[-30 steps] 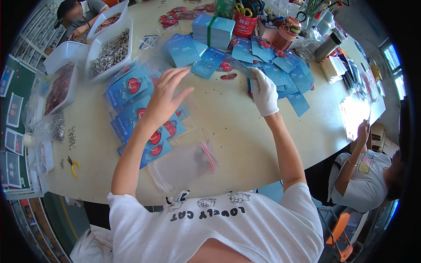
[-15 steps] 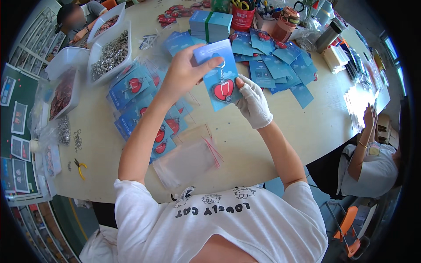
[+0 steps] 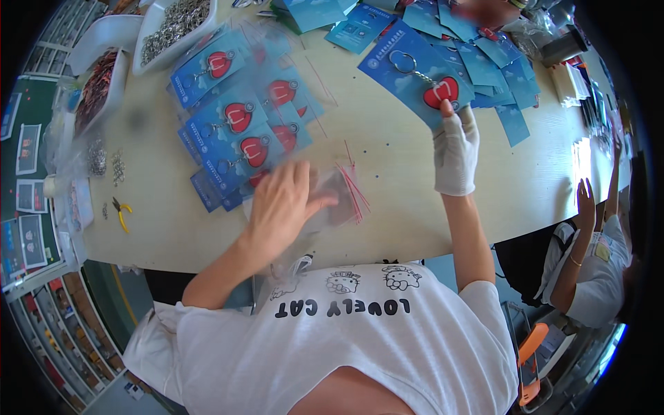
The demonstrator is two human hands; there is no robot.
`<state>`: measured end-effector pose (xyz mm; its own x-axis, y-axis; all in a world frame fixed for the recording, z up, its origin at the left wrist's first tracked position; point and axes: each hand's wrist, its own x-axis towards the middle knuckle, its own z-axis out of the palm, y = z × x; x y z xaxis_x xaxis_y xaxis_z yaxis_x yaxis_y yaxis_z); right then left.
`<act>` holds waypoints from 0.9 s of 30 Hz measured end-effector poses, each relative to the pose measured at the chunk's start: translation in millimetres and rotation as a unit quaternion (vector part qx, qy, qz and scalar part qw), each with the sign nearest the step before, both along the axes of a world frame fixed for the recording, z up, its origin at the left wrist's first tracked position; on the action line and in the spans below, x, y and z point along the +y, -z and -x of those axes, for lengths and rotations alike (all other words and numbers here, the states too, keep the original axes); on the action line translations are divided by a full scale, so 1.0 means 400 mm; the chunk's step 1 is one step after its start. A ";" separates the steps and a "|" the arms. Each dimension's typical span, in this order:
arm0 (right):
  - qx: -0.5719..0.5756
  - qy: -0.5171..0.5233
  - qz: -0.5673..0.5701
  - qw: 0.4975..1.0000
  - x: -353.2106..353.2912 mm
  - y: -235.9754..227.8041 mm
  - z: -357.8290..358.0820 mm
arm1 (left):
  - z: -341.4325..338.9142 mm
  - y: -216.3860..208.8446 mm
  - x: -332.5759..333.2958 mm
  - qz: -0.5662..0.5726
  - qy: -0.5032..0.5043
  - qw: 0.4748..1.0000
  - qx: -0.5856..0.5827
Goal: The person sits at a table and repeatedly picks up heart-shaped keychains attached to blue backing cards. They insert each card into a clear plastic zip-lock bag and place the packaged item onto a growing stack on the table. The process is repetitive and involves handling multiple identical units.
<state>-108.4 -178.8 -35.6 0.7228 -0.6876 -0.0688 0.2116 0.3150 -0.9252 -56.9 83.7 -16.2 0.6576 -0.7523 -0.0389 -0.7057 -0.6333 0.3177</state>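
My right hand (image 3: 456, 149), in a white glove with a bare thumb tip, grips the lower corner of a blue card (image 3: 394, 59). A red heart-shaped keychain (image 3: 440, 92) with a silver ring and chain lies on that card, my thumb at its edge. Bare and slightly blurred, my left hand (image 3: 280, 207) is spread over a stack of clear plastic bags (image 3: 335, 200) with red-edged strips. Whether its fingers touch the bags I cannot tell. Beyond it, blue cards with red heart keychains (image 3: 238, 117) lie in overlapping rows, several in clear bags.
More blue cards (image 3: 484, 62) are heaped at the far right. White tubs hold metal rings (image 3: 173, 34) and reddish pieces (image 3: 100, 90) at the far left. Yellow-handled pliers (image 3: 122, 214) lie on the left of the table. Another person (image 3: 588, 270) works at the right edge.
My left hand has let go of the card and come down to the clear bags. My right hand has carried the card to the right. The view has shifted.
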 end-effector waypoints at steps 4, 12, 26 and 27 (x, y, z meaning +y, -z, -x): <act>0.017 -0.010 0.053 0.998 -0.007 0.020 0.002 | 0.018 0.063 0.018 0.095 0.006 0.995 -0.027; 0.073 -0.094 0.110 0.987 -0.028 0.048 0.035 | -0.010 0.086 0.042 0.245 -0.061 0.934 0.251; 0.121 -0.311 0.192 0.923 -0.040 -0.013 0.050 | -0.058 0.052 0.032 0.307 -0.166 0.773 0.529; 0.134 -0.313 0.201 0.919 -0.048 -0.020 0.054 | -0.058 0.058 0.032 0.307 -0.165 0.772 0.531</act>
